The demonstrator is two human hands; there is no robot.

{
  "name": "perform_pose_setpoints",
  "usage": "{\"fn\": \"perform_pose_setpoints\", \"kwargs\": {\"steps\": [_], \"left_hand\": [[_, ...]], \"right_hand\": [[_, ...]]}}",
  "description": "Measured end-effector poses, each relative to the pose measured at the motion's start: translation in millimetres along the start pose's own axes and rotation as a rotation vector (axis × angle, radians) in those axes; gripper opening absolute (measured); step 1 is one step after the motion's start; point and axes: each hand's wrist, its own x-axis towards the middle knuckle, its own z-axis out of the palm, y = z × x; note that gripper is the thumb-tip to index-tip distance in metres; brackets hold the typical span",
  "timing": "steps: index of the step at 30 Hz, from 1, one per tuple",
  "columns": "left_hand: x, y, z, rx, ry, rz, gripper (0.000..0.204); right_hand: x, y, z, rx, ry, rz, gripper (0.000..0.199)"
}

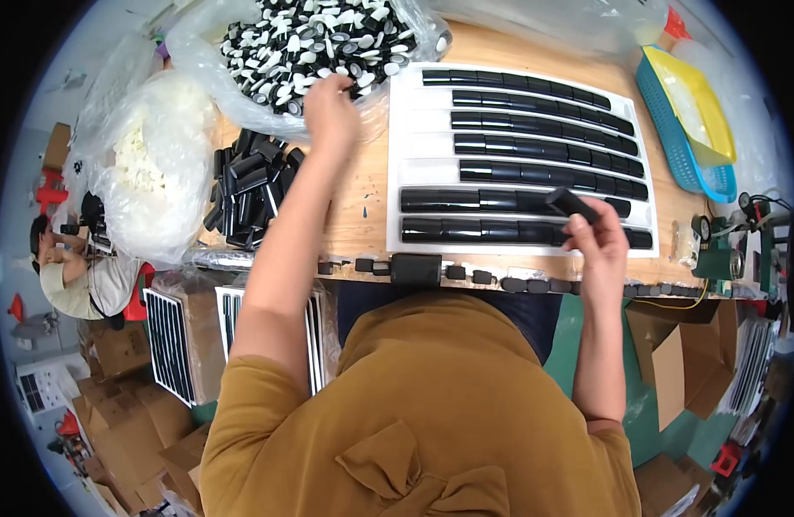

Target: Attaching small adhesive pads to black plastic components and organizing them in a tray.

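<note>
My left hand point(331, 112) reaches to the near edge of a clear plastic bag point(195, 52) full of small black-and-white caps point(315, 47). Its fingertips are among the caps, and whether they grip one is hidden. Above the front rows of a white tray point(400, 129), my right hand point(599, 237) is closed on a short black cylinder point(572, 205), held tilted between thumb and fingers. Rows of glossy black cylinders point(535, 103) lie end to end in the tray. A loose heap of black cylinders point(251, 185) sits to the left of my left forearm.
Beside the heap stands a plastic bag of cream-white pieces point(139, 164). A blue basket point(673, 129) with a yellow tray point(711, 146) is at the right, near a green device point(733, 258). Filled trays point(169, 345) and cardboard boxes point(126, 422) stand below. Another person point(78, 280) sits far left.
</note>
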Motion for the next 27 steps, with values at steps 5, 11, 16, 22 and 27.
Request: {"fn": "perform_pose_setpoints", "kwargs": {"steps": [5, 11, 16, 22, 27], "left_hand": [[21.1, -27.6, 22.6, 0.16, -0.333, -0.169, 0.024], [24.7, -29.6, 35.1, 0.337, -0.425, -0.253, 0.036], [14.9, -40.1, 28.8, 0.08, -0.117, -0.163, 0.031], [-5.8, -9.6, 0.0, -0.654, 0.034, -0.342, 0.025], [-34.6, 45.4, -50.5, -1.004, -0.196, -0.649, 0.022]], "right_hand": [[11.3, 3.5, -35.7, 0.058, 0.242, -0.044, 0.029], [50.8, 44.3, -146.9, -0.219, 0.556, -0.13, 0.033], [68.4, 75.0, -187.9, -0.363, 0.532, 0.05, 0.031], [78.8, 103.2, -203.5, -0.491, 0.463, -0.051, 0.027], [61.6, 64.5, -157.0, -1.446, 0.586, -0.055, 0.032]]}}
